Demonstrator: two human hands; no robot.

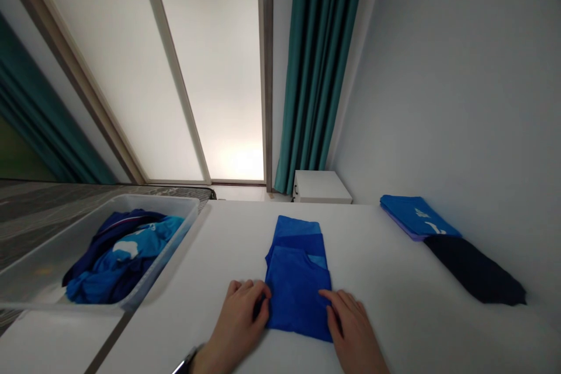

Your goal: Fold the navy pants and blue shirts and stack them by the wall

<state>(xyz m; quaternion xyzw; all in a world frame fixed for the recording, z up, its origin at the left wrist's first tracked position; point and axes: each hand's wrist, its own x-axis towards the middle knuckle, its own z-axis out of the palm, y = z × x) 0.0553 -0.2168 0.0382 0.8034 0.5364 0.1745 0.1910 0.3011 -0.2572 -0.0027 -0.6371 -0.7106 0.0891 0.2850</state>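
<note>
Fingers (262,288), head view: left hand (239,318) curls at left edge of blue garment (298,289), pinch cannot be told; right hand (353,327), thumb and index apart, touches right edge. Garment lies folded on white tabletop (232,239).

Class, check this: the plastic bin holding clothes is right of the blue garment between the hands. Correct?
The side is wrong: the head view shows the plastic bin holding clothes left of the blue garment between the hands.

The bottom edge cuts off the right forearm (366,356) at five o'clock and wristband (188,360) at seven; the left edge crops the bin (170,204) at eight.
</note>
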